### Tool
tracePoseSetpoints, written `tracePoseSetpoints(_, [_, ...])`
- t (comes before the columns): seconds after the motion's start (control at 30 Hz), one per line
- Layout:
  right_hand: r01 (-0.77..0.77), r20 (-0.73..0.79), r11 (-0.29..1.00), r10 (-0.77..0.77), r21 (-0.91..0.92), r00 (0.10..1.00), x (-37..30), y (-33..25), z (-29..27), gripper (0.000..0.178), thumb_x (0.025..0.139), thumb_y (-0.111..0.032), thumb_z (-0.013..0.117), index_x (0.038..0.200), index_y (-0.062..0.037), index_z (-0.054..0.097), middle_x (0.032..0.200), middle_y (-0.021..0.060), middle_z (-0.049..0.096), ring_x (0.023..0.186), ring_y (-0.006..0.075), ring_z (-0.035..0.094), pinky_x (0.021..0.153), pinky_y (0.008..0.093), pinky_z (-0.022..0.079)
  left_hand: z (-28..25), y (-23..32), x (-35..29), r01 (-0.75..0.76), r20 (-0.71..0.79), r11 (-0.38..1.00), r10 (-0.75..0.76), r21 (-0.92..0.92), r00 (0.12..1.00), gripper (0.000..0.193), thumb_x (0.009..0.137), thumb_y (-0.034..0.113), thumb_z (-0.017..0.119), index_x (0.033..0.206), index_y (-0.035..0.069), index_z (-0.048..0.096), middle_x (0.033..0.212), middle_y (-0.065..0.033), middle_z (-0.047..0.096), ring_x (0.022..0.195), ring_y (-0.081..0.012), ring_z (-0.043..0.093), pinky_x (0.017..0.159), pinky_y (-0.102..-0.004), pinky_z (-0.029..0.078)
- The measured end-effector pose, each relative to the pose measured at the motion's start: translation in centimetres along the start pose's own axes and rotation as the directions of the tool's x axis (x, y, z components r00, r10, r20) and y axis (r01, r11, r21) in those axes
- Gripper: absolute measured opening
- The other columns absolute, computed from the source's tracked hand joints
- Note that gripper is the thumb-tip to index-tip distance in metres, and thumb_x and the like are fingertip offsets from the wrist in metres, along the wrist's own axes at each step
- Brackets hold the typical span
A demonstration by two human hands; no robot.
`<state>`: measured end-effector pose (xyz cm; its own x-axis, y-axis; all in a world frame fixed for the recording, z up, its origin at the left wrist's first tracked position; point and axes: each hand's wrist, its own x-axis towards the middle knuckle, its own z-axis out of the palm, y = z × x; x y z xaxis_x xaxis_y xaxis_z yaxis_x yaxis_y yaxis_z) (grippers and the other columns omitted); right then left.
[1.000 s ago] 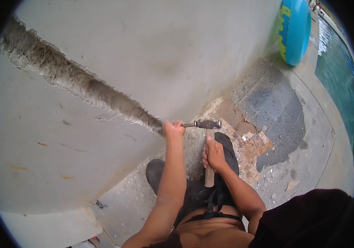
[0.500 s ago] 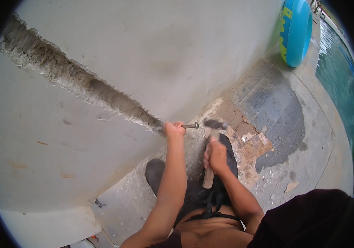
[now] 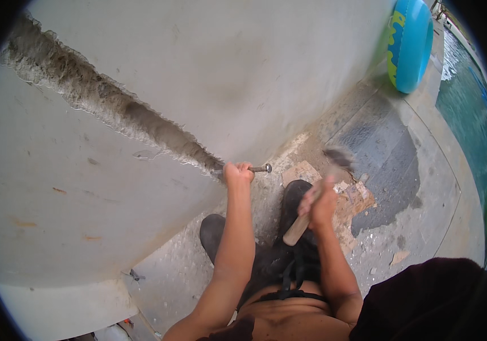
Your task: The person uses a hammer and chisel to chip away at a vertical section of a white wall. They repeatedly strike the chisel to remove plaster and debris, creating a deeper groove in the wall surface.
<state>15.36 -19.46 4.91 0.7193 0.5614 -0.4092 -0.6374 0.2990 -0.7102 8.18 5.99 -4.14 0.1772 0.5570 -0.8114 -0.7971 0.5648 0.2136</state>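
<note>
Left hand (image 3: 239, 174) grips a brown, round-headed metal rod (image 3: 260, 169), its head jutting right of the fist, beside a rough groove (image 3: 135, 113) in a grey wall (image 3: 226, 62); right hand (image 3: 320, 206) grips a wooden-handled hammer (image 3: 298, 229), blurred dark head beyond the fist.

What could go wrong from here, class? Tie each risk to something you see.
The club hammer might miss the small round end of the chisel and hit the bare left hand gripping close behind it. A glancing blow might catch the right knee nearby. Chips could fly from the ragged wall groove toward the bare left forearm.
</note>
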Motion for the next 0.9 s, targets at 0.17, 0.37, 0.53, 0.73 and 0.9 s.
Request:
tracePoseSetpoints(0.17, [0.484,0.155,0.806,-0.459,-0.34,0.875,1.4,4.9,-1.9,0.048,0.101,-0.042,0.042,0.068,-0.0063,0.045,0.057,0.0051,0.048,0.048,0.0194,0.051,0.045,0.0339,0.042,0.7,-2.1,-1.5,0.082,0.0,0.996,-0.082,0.035,0.997,0.041,0.099,0.032,0.038,0.065,0.016,0.022,0.056,0.0022,0.019,0.043,-0.0131,0.015,0.041,-0.0272,0.017])
tracePoseSetpoints(0.37, [-0.064,0.009,0.969,0.068,-0.24,0.998,-0.2,2.8,0.0,0.053,0.1,-0.052,0.039,0.074,-0.0071,0.046,0.052,0.0039,0.043,0.039,0.0172,0.046,0.034,0.0342,0.038,-0.3,0.1,0.4,0.017,0.028,1.0,-0.016,-0.023,0.999,0.041,0.098,0.031,0.039,0.065,0.016,0.021,0.057,0.0027,0.019,0.044,-0.0132,0.016,0.042,-0.0278,0.016])
tracePoseSetpoints(0.53, [0.341,-0.13,0.756,-0.326,0.559,0.936,0.0,-0.5,1.2,0.047,0.1,-0.052,0.041,0.089,-0.0061,0.046,0.055,0.0035,0.041,0.043,0.018,0.045,0.043,0.0368,0.043,-0.2,-0.2,0.5,0.081,0.01,0.996,-0.081,-0.022,0.997,0.041,0.098,0.031,0.04,0.065,0.016,0.021,0.057,0.0036,0.018,0.044,-0.0127,0.016,0.041,-0.0265,0.016])
tracePoseSetpoints(0.73, [-0.127,0.082,0.922,0.167,-0.366,0.983,-0.7,4.8,0.7,0.049,0.101,-0.044,0.045,0.069,-0.0058,0.047,0.05,0.0052,0.045,0.041,0.0173,0.048,0.038,0.0343,0.043,0.6,0.0,0.5,0.074,0.045,0.997,-0.074,0.001,0.996,0.043,0.1,0.034,0.039,0.064,0.017,0.023,0.055,0.004,0.016,0.043,-0.012,0.016,0.04,-0.0254,0.017])
tracePoseSetpoints(0.9, [0.287,-0.122,0.908,-0.262,0.305,0.957,-0.5,-3.4,1.5,0.055,0.098,-0.06,0.034,0.076,-0.0107,0.044,0.056,0.0037,0.046,0.041,0.0157,0.047,0.038,0.0304,0.041,-0.1,0.9,0.9,0.111,0.03,0.993,-0.11,-0.033,0.993,0.044,0.101,0.035,0.036,0.064,0.016,0.023,0.054,0.004,0.016,0.042,-0.0124,0.015,0.039,-0.0266,0.017])
